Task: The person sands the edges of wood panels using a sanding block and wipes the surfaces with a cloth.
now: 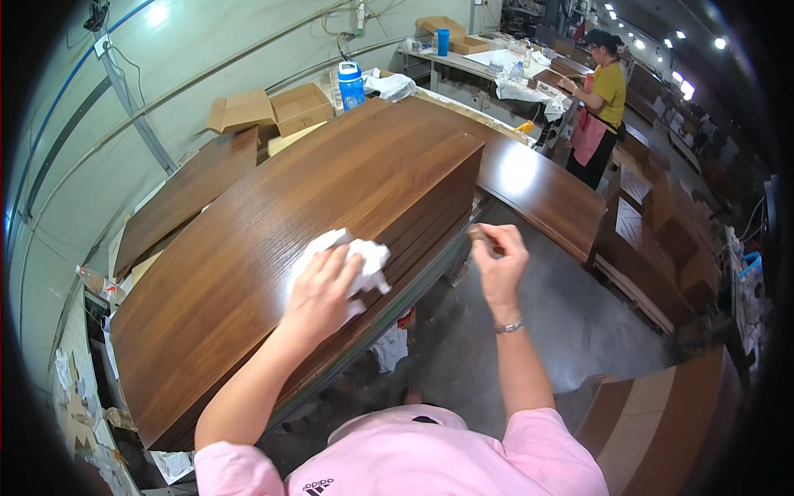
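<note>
Head view shows our left hand (318, 289) on a bunched white rag (371, 258), pressed flat to the glossy top of a long brown board (248, 240). Its fingers lie close together, bent over the cloth and holding it against the wood; we judge the rag is wadded so that it pads the palm and spreads the pressure. This board lies uppermost on a stack whose layered edges face us, which probably gives a firm base and brings the surface within easy reach.

Our right hand (502, 260) is raised just off the near edge of the stack, apart from the wood. Its thumb and forefinger are closed on a small brown piece (477, 233), too small and blurred for us to identify. A pinch seems enough for something that light, and holding it out there leaves the left hand room.

Beyond the far end, a blue bottle (351, 88) stands upright beside an open cardboard box (299, 109), both off the board, perhaps so they don't obstruct the rag. Another brown board (550, 194) extends to the right, well apart from the rag.
</note>
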A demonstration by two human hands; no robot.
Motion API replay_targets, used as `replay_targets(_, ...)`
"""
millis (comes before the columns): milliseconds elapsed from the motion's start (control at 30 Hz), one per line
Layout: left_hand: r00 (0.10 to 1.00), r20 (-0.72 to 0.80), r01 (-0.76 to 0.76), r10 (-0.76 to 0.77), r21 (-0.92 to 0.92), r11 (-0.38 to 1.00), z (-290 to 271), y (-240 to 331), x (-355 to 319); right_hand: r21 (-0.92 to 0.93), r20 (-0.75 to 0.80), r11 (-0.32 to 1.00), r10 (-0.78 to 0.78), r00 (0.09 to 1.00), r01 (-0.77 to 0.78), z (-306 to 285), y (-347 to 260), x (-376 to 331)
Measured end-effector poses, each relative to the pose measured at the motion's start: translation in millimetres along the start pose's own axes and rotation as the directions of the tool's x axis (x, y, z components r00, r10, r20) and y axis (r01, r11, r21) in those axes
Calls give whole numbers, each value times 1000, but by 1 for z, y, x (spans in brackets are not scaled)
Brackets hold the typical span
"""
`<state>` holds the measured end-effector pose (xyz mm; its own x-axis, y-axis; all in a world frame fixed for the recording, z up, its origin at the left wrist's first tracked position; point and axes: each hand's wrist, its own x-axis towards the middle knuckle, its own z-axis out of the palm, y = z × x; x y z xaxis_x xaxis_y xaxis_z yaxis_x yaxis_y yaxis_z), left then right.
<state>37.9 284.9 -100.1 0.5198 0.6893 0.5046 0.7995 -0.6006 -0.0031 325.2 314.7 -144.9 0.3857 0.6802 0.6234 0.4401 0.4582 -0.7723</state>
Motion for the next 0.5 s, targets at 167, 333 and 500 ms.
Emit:
replay_targets(167,986,54,155,-156,29,988,-103,-17,-130,-59,117,981,-175,978,183,21,-35,-9)
replay_targets(333,708,-91,641,-700,-331,692,-187,-49,-250,-44,263,933,-334,905,357,60,-93,-39)
replay_targets(500,747,-193,639,-636,-54,767,-174,-67,-270,331,469,793,-609,640,512,125,-152,-109)
